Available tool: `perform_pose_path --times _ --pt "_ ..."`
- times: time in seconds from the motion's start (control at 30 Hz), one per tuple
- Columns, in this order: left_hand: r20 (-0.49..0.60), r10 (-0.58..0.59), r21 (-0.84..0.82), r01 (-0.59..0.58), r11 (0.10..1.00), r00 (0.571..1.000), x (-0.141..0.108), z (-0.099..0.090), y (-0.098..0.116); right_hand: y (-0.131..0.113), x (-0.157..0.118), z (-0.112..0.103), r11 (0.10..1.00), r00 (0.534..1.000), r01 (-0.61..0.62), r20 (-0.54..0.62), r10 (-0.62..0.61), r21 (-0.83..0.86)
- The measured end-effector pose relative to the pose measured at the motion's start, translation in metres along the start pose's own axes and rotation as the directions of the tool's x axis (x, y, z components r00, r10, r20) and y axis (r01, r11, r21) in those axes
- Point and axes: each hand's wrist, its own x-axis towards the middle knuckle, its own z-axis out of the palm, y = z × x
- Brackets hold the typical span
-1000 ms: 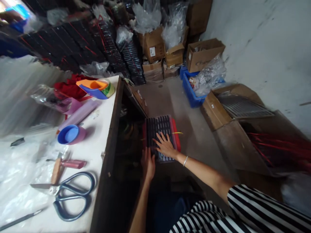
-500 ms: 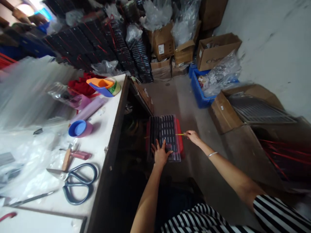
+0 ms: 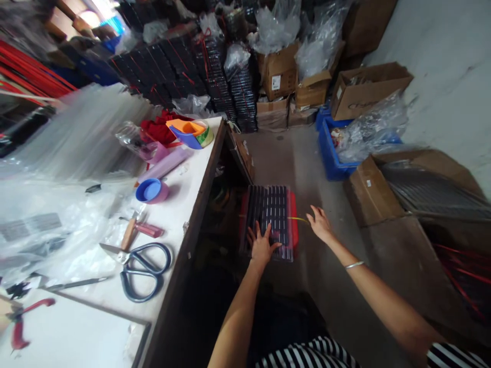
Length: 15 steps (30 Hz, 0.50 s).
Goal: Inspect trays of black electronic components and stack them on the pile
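We press our left hand point(image 3: 262, 245), fingers spread, flat on the stack of black trays point(image 3: 271, 217) on the floor beside the table point(image 3: 180, 204); our right hand point(image 3: 319, 225) pinches a yellow strap point(image 3: 299, 219) at the stack's right edge.

The clear plastic sheets point(image 3: 72, 138) on the table are blurred; the cardboard box point(image 3: 433, 189) runs off-frame.

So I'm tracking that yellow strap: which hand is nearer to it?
Right. The right hand is at the end of the yellow strap, fingertips about touching it; the left hand lies flat on the black tray stack, beside it.
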Motion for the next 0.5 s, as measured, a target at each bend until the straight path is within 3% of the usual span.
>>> perform_pose_path --times 0.13,0.27,0.4,0.5 --pt "0.017 0.004 -0.057 -0.003 0.998 1.000 -0.005 0.002 -0.003 -0.066 -0.004 0.022 0.963 0.966 0.259 -0.007 -0.260 -0.080" --pt "0.011 0.006 -0.124 -0.004 0.992 1.000 -0.018 -0.001 -0.007 -0.118 -0.009 0.054 0.820 0.831 0.556 0.060 -0.553 -0.133" --pt "-0.020 0.016 -0.230 -0.020 0.973 1.000 -0.024 0.006 -0.017 -0.127 -0.002 0.083 0.713 0.734 0.668 0.033 -0.678 -0.215" --pt "-0.021 0.028 -0.439 -0.034 0.898 0.999 -0.022 0.014 -0.023 -0.118 0.006 0.099 0.657 0.682 0.705 0.003 -0.731 -0.266"
